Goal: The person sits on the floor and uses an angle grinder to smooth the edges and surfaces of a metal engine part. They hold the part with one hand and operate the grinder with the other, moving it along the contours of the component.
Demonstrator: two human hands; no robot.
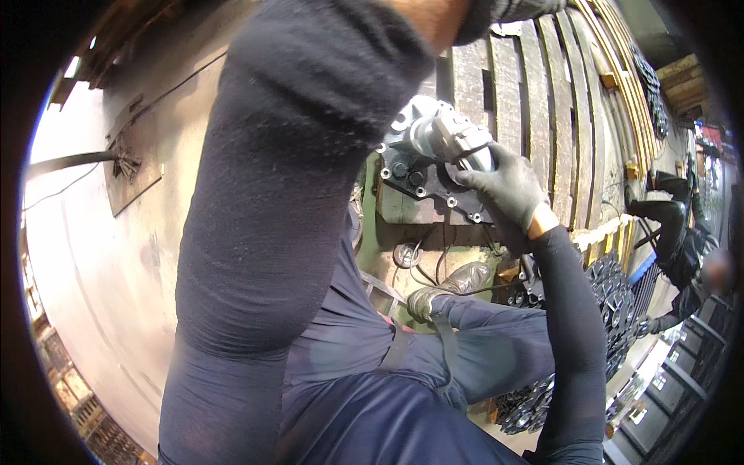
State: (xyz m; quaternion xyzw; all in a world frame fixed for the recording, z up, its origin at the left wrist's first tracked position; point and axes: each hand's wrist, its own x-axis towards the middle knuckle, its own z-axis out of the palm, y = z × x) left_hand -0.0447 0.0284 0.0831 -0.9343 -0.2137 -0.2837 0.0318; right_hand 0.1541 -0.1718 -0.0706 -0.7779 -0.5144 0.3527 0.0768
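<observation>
My right hand, in a grey glove, is closed around the end of a silver cast metal housing with a cylindrical body. Beneath and beside the housing lies a black flange plate with several bolt holes along its rim. Whether the two are joined, I cannot tell. At the top edge, my left hand in a dark glove reaches out past the housing, over wooden slats. Its fingers are partly cut off by the frame, and my left arm covers much of the middle.
Slatted wooden pallets lie beyond the housing. A heap of dark metal parts sits right of my leg. Cables run by my shoe. Another person in dark clothes is at the far right. A pale panel fills the left.
</observation>
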